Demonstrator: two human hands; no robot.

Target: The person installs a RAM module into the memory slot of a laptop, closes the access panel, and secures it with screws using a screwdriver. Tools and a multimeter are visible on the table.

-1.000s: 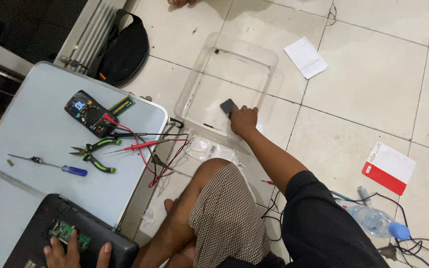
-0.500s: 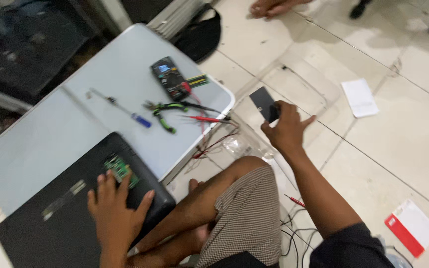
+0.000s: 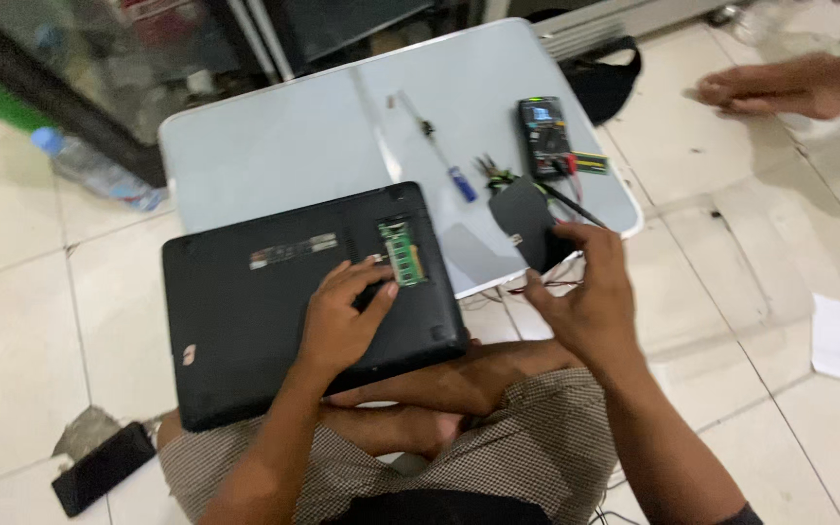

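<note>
The left hand (image 3: pixel 342 316) lies near the middle of the frame, palm down, its fingers spread loosely and pointing toward the upper right, the fingertips (image 3: pixel 381 289) slightly bent. Its wrist is straight, and the bare forearm runs from it down toward the lower left centre of the frame. The right hand (image 3: pixel 585 292) is right of centre, raised a little, back of the hand toward the camera. Its thumb and fingers are curled in a pinch, closed on a thin dark flat cover (image 3: pixel 529 226) at its upper left. The right forearm slants down to the lower right edge. Bare crossed legs show between the arms.
</note>
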